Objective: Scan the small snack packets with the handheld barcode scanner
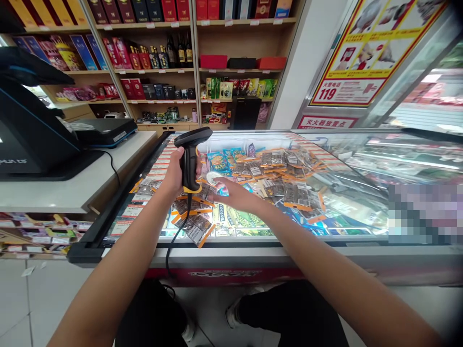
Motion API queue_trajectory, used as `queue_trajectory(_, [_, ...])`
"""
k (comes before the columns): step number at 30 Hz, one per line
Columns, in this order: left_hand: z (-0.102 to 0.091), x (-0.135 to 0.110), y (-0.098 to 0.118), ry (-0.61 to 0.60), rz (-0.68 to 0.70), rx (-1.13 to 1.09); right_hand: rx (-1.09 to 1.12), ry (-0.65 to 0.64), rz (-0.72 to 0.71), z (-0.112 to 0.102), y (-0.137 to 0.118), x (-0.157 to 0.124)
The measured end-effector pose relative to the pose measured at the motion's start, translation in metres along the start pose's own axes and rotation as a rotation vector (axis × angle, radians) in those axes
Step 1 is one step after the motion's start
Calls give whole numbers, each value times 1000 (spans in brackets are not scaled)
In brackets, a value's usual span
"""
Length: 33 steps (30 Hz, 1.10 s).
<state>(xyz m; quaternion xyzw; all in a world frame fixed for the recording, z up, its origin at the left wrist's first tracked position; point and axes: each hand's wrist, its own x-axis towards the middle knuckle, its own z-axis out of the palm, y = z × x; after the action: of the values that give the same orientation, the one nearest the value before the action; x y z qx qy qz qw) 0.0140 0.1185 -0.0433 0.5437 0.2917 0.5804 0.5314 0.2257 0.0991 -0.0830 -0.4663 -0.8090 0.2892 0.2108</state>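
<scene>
Scanner (190, 153) front and centre: a black handheld one with an orange band. The left hand (173, 176) is wrapped tight around its grip and holds it upright above the freezer (231, 255), head pointing right. Its cable (176, 237) drops from the handle, over the freezer's front edge and down out of sight.

Just beside the scanner's handle, the right hand (235, 193) reaches in, fingers stretched left and pinching a small pack (217, 181), pale with some blue. The fingers cover part of it, so its print can't be read.

Below both hands, the freezer's glass top carries a spread of dark snack packets (289, 189) with orange edges, heaped and overlapping, and a few hang over the near rim. Through the glass more coloured bags (240, 219) show, green and blue. Glare makes it hard to say which lie on the glass and which lie inside. Price labels (152, 176) run along the left rim, too small to read.

To the left, the white counter (72, 190) holds a black screen (25, 130), cut off by the frame edge, and a flat black device (104, 131) behind it. Small goods sit on a rack (36, 233) under the counter.

Behind, the wooden shelves (162, 71) carry boxes and bottles. A red and yellow poster (361, 48) is up on the right, and a blurred patch (423, 213) hides part of the freezer's right end.
</scene>
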Motion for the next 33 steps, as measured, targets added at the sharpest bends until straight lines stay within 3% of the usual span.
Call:
queue_trajectory(4, [1, 0, -1, -12, -21, 22, -102, -131, 47, -4, -4, 37])
queue_trajectory(7, [1, -1, -1, -61, -5, 30, -154, -151, 101, -5, -1, 42])
queue_trajectory(12, [0, -1, -3, -158, -45, 96, 198, 95, 156, -10, 18, 31])
queue_trajectory(15, [-2, -3, -3, -227, -84, 189, 462, 313, 159, -24, 31, 33])
queue_trajectory(19, [-4, -8, -4, -305, -140, 329, 635, 529, 110, -49, 37, 36])
queue_trajectory(25, [1, -16, -3, -439, -190, 451, 707, 599, 61, -62, 28, 28])
queue_trajectory(33, [0, -18, -4, -476, -226, 505, 730, 619, 79, -63, 31, 30])
